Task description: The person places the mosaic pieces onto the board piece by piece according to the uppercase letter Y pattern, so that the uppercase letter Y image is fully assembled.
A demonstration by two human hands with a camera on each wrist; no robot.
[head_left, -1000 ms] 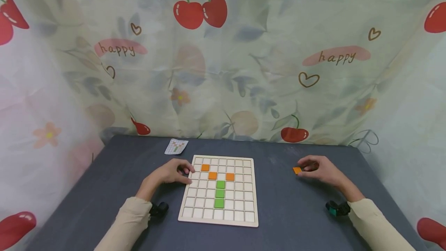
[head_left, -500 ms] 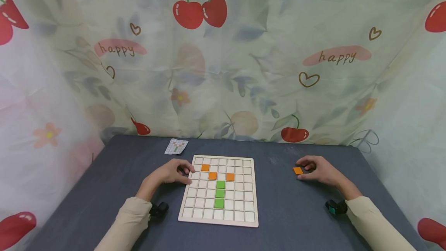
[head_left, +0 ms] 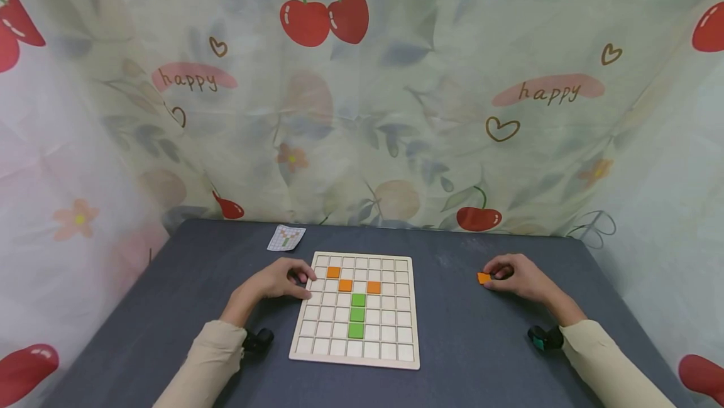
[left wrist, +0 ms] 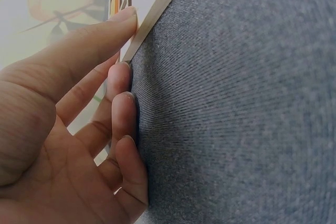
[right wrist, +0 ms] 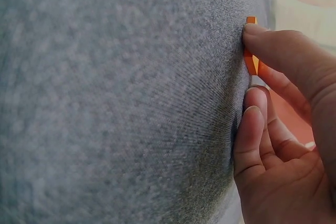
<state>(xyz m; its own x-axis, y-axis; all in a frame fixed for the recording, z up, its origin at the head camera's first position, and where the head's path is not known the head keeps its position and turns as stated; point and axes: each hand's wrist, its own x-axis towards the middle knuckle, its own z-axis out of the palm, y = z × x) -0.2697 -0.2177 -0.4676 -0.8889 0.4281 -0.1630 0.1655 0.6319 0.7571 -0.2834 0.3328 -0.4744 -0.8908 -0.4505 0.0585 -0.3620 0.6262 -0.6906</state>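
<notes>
A wooden grid board [head_left: 390,317] of white squares lies on the dark table, with several orange and green tiles set in it. My left hand [head_left: 276,281] holds the board's left edge; in the left wrist view the thumb [left wrist: 100,38] lies on its rim and the other fingers curl beside the edge. Well to the right of the board, my right hand [head_left: 520,277] pinches a small orange tile [head_left: 483,278] between thumb and fingers, close to the tabletop. In the right wrist view this orange tile [right wrist: 251,61] stands slightly tilted under the thumb.
Behind the board's left corner lies a small card [head_left: 286,238] printed with a coloured grid pattern. A patterned curtain [head_left: 396,112] hangs along the back of the dark table [head_left: 452,345]. Each wrist wears a black device.
The right fingers loosened around the orange tile half a second ago, showing more of it, and now they pinch it again. The left hand and the board have stayed in place.
</notes>
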